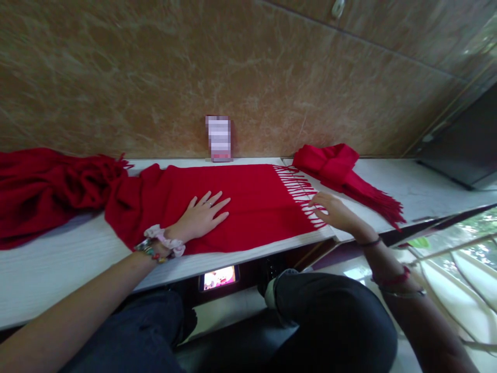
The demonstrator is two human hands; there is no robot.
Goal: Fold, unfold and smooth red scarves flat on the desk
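Observation:
A red scarf [248, 207] lies spread on the white tabletop, smooth in the middle and bunched up toward the left. My left hand [204, 216] rests flat on it with the fingers spread. At the scarf's right end is a fringe [295, 189] of thin twisted strands, fanned out over the white surface. My right hand [334, 210] is at the lower part of this fringe, its fingers curled and pinched on some strands. The fingertips partly hide which strands they hold.
A folded red scarf [330, 166] lies to the right, and a crumpled red cloth [50, 191] at the left. A blurred-out upright card or box [220, 139] leans by the brown marbled wall [155, 77]. Below the table edge, a lit phone screen [219, 278] shows. A dark box-like object [462, 140] stands at the right.

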